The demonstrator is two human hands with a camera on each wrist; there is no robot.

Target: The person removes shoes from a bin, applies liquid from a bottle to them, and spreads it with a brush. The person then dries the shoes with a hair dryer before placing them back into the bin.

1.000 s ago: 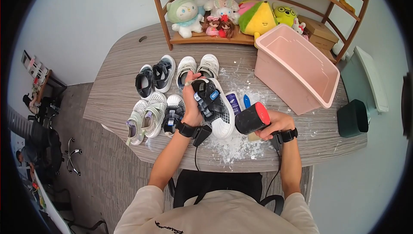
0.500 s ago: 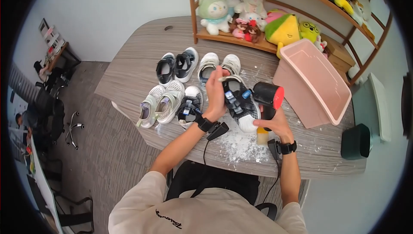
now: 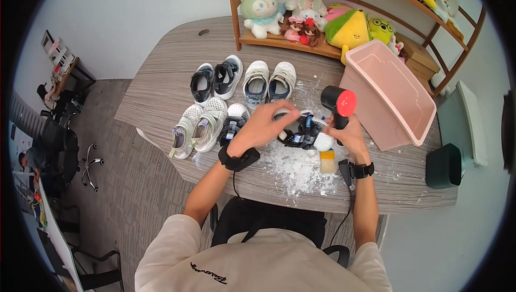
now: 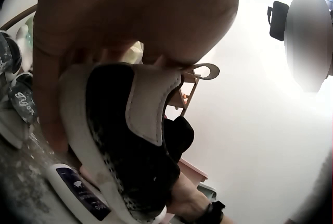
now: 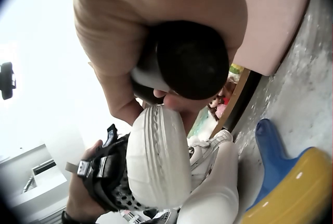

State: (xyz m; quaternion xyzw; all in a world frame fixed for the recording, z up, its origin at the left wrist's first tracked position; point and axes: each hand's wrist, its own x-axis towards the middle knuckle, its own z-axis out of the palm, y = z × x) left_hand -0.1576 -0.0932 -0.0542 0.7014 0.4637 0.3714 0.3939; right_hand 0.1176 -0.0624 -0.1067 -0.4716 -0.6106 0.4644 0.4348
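In the head view my left hand (image 3: 263, 125) holds the heel end of a black-and-white child's shoe (image 3: 306, 133) with blue-marked straps. The left wrist view shows the fingers around the shoe's white heel (image 4: 148, 101), below a small pull loop. My right hand (image 3: 352, 133) grips the handle of a black hair dryer (image 3: 332, 98) with a red round end. Its fingertips are right at the shoe's white toe cap (image 5: 158, 156) in the right wrist view. Below the shoe are a white bottle (image 4: 80, 195) with a purple label and a blue-and-yellow brush (image 3: 327, 161).
White flakes (image 3: 295, 171) are scattered on the wooden table (image 3: 161, 71). Several other shoes (image 3: 207, 125) stand in rows at the left. A pink bin (image 3: 371, 96) and a dark green bin (image 3: 443, 166) are on the right; a shelf of plush toys (image 3: 290, 45) is behind.
The shoe has turned from pointing toward the person to lying sideways, toe to the right. The right hand has come to the toe, raising the hair dryer; the left hand has swung over the heel.
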